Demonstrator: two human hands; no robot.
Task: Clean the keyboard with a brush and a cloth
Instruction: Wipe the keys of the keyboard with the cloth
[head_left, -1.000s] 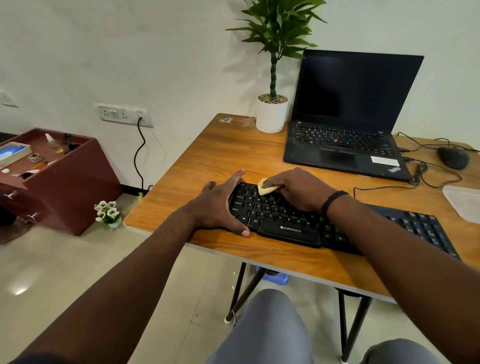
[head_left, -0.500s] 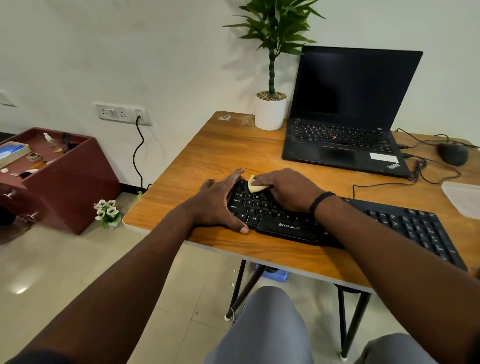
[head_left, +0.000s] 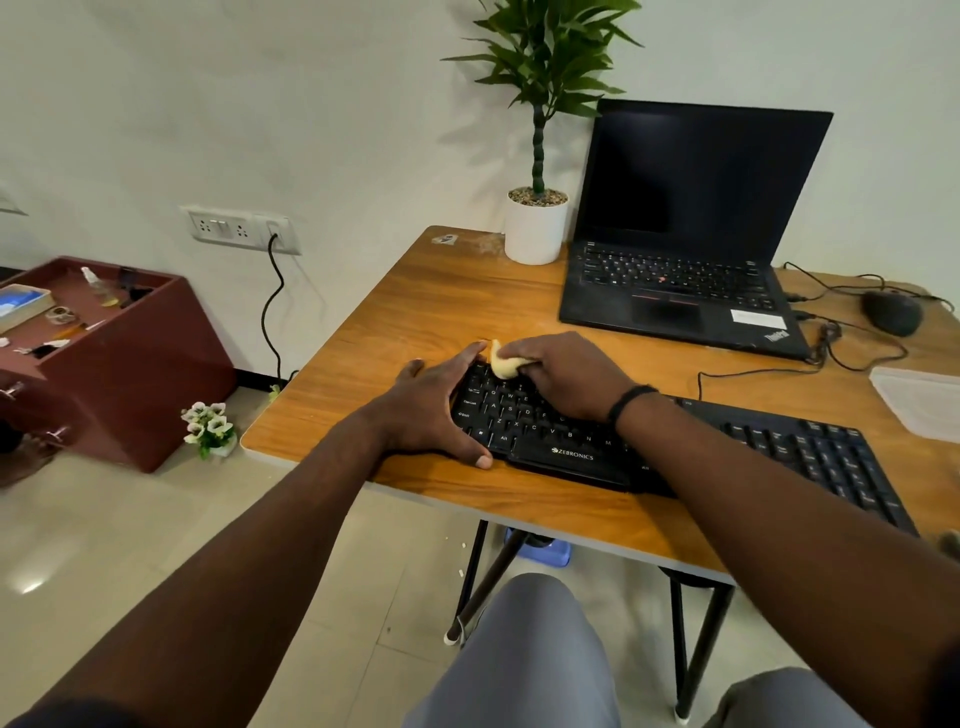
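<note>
Right now you're in the wipe step: your right hand (head_left: 563, 376) has its fingers curled round a small wad of yellow cloth (head_left: 503, 362) and presses it on the top-left keys of the black keyboard (head_left: 649, 441). The keyboard lies on the wooden worktop (head_left: 415, 322) at about 6 o'clock from the laptop (head_left: 680, 260), near the front edge. Your left hand (head_left: 434, 408) is a released grip, fingers straight, bracing the keyboard's left end with the thumb on the front edge.

No brush in view, so I can't tell whether brushing is done.

Next move, my read: drag the cloth toward 3 o'clock row by row, keep the left hand bracing, light pressure so the keycaps don't snag.

Readable text: "ZEBRONICS" on the keyboard's front lip; letter legends and "Alt" on the keys. The laptop's corner logo and white sticker are too small to read.
</note>
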